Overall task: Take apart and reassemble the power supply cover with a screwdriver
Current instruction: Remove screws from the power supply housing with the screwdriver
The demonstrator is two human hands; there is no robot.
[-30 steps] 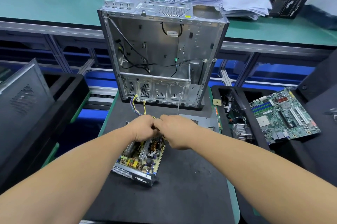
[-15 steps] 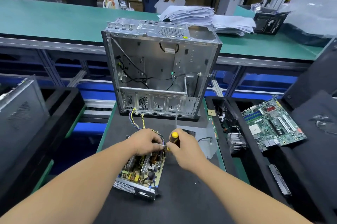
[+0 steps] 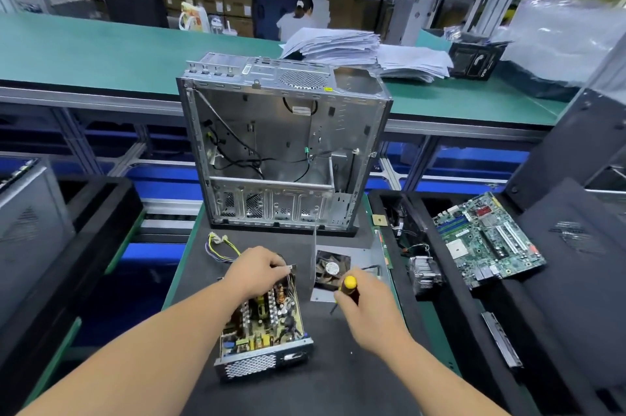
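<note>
Far left, a grey computer case (image 3: 28, 229) sitting in a black tray (image 3: 101, 222), only partly in frame. Centre back, an open metal chassis (image 3: 284, 144) standing upright on the black mat (image 3: 338, 364), loose black cables (image 3: 237, 154) trailing inside, drive cage at the bottom. In front of it, the power supply (image 3: 264, 324) lying flat with its cover off, circuit board and coils exposed, long axis running from the mesh end nearest the camera up toward the chassis, yellow and blue wires (image 3: 220, 246) spilling out past the far end. Left hand (image 3: 257, 271) resting on that far end, fingers curled and pinching the wire bundle at the edge. Just right, the removed cover plate (image 3: 345, 266) flat on the mat, fan mounted in it. Right hand (image 3: 369, 307) wrapped around the screwdriver (image 3: 347, 290), yellow cap up, dark tip pointing down and left toward the mat, apart from the power supply. Further right, a second black tray (image 3: 416, 205) holding a heatsink (image 3: 423, 275), and a green motherboard (image 3: 487, 239) beside it.
</note>
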